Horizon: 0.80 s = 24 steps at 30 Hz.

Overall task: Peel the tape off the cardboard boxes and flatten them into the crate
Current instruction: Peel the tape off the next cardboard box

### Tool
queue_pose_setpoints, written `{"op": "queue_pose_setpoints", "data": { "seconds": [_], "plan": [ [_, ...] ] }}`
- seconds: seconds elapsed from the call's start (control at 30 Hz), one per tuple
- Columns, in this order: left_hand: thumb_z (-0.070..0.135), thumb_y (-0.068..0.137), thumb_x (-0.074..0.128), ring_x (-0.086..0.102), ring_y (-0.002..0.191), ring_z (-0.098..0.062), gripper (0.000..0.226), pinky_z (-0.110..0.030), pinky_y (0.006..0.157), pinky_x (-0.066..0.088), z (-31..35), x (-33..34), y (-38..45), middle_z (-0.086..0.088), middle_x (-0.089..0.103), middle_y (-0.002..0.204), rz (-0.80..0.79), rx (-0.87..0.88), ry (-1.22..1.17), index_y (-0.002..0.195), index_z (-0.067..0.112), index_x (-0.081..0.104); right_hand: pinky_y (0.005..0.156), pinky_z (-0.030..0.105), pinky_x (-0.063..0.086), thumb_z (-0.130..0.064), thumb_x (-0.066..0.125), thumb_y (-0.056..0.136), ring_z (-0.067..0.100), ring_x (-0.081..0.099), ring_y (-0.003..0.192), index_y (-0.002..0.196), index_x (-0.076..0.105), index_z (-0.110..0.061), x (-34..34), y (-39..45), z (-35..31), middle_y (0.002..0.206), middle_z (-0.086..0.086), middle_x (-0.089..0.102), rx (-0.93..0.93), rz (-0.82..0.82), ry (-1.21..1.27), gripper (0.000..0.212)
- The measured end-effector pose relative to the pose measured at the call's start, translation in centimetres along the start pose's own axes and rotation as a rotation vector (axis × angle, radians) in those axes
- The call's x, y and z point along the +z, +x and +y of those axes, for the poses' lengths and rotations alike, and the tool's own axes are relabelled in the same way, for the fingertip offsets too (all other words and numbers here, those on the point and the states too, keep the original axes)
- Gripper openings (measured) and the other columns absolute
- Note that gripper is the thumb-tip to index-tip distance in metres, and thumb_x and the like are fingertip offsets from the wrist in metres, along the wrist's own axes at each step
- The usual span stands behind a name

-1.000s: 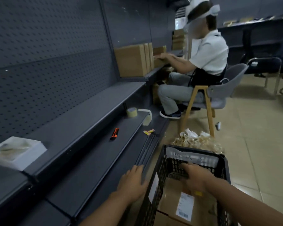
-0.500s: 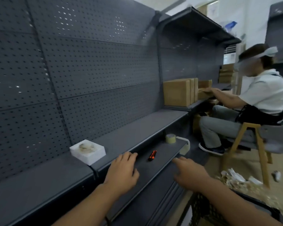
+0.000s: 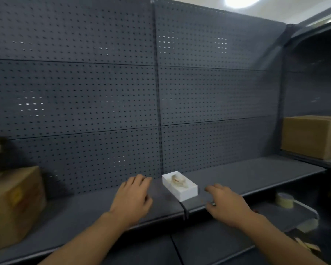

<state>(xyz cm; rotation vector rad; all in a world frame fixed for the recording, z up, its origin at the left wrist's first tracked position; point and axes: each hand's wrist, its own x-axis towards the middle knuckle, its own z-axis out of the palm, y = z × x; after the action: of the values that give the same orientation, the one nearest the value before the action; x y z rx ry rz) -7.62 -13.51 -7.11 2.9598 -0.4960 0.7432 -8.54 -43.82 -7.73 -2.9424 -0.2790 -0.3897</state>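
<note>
The grey shelf (image 3: 246, 175) carries a white box (image 3: 180, 185) and a cardboard box (image 3: 13, 205) at left

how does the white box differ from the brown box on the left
The white box is small, flat and open-topped, with something pale inside; the brown box is far bigger, tall and closed. The white one sits mid-shelf between the left hand and right hand; the brown one stands at the shelf's left end, under other boxes. Both rest on the same shelf, untouched.

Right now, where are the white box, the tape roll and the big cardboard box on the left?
white box (image 3: 182, 186): head view, on its open top.
tape roll (image 3: 284, 200): head view, on its outer band.
big cardboard box (image 3: 13, 205): head view, on its front face.
</note>
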Motion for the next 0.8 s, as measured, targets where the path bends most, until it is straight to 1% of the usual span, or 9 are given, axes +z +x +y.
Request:
{"op": "queue_pose_setpoints", "data": {
  "seconds": [0.23,0.37,0.43,0.47,0.53,0.57,0.63,0.7,0.8],
  "plan": [
    [0.038,0.104,0.041,0.043,0.133,-0.021,0.055,-0.031,0.107,0.037,-8.2,-2.0,-3.8,0.003,0.041,0.147,-0.03,-0.184,0.097,0.156,0.023,0.033,0.094,0.034,0.05,-0.041,0.048,0.101,0.02,0.048,0.131,0.151,0.041,-0.026,1.9,6.5,-8.0,0.147,-0.005,0.046,-0.196,0.005,0.052,0.053],
    [0.04,0.105,0.039,0.037,0.14,-0.023,0.058,-0.035,0.111,0.036,-12.7,-2.8,-6.0,0.002,0.036,0.154,-0.077,-0.289,0.161,0.159,0.023,0.029,0.093,0.038,0.051,-0.044,0.049,0.098,0.021,0.054,0.122,0.138,0.051,-0.025,3.0,9.5,-12.1,0.135,-0.002,0.054,-0.283,-0.012,0.065,0.044],
    [0.04,0.103,0.041,0.042,0.138,-0.025,0.057,-0.037,0.11,0.039,-14.9,-3.2,-7.3,0.001,0.042,0.15,-0.095,-0.333,0.205,0.157,0.021,0.035,0.093,0.04,0.05,-0.043,0.049,0.098,0.021,0.054,0.12,0.135,0.051,-0.025,3.3,10.8,-14.3,0.131,-0.002,0.054,-0.31,-0.018,0.065,0.042],
    [0.039,0.1,0.043,0.047,0.135,-0.027,0.056,-0.039,0.109,0.042,-15.9,-3.5,-8.0,0.0,0.048,0.145,-0.088,-0.346,0.226,0.153,0.02,0.044,0.092,0.039,0.05,-0.043,0.049,0.098,0.022,0.054,0.119,0.134,0.051,-0.024,3.5,11.3,-15.4,0.129,-0.001,0.053,-0.323,-0.026,0.069,0.04],
    [0.04,0.091,0.046,0.059,0.122,-0.03,0.052,-0.045,0.104,0.05,-17.9,-4.3,-9.3,-0.002,0.061,0.126,-0.035,-0.362,0.279,0.136,0.018,0.062,0.089,0.039,0.05,-0.042,0.049,0.1,0.022,0.055,0.116,0.131,0.052,-0.024,4.0,12.5,-17.9,0.126,0.0,0.053,-0.354,-0.03,0.088,0.037],
    [0.04,0.087,0.046,0.061,0.116,-0.031,0.051,-0.047,0.102,0.052,-18.9,-4.7,-10.0,-0.002,0.063,0.119,-0.001,-0.376,0.3,0.128,0.017,0.067,0.088,0.039,0.051,-0.042,0.048,0.1,0.022,0.055,0.113,0.13,0.052,-0.023,4.2,13.0,-19.1,0.125,0.0,0.053,-0.363,-0.03,0.103,0.035],
    [0.041,0.085,0.046,0.061,0.112,-0.034,0.05,-0.05,0.099,0.053,-20.7,-5.6,-11.2,-0.006,0.064,0.114,0.033,-0.414,0.328,0.121,0.015,0.069,0.084,0.038,0.052,-0.039,0.048,0.1,0.02,0.056,0.107,0.127,0.054,-0.021,4.7,13.7,-21.9,0.121,0.0,0.054,-0.377,-0.022,0.139,0.033],
    [0.044,0.085,0.046,0.058,0.115,-0.038,0.051,-0.052,0.096,0.053,-22.3,-6.7,-12.1,-0.012,0.063,0.118,0.065,-0.484,0.36,0.12,0.013,0.068,0.083,0.037,0.054,-0.038,0.048,0.1,0.018,0.057,0.102,0.125,0.055,-0.021,5.3,14.3,-24.6,0.118,-0.002,0.055,-0.395,-0.002,0.172,0.031],
    [0.05,0.089,0.043,0.051,0.13,-0.047,0.058,-0.058,0.1,0.05,-25.0,-7.6,-13.3,-0.024,0.058,0.137,0.089,-0.649,0.343,0.124,0.01,0.065,0.083,0.037,0.053,-0.037,0.047,0.101,0.017,0.057,0.102,0.127,0.054,-0.021,6.0,15.2,-29.0,0.121,-0.002,0.056,-0.42,0.003,0.227,0.031]
  ]
}}
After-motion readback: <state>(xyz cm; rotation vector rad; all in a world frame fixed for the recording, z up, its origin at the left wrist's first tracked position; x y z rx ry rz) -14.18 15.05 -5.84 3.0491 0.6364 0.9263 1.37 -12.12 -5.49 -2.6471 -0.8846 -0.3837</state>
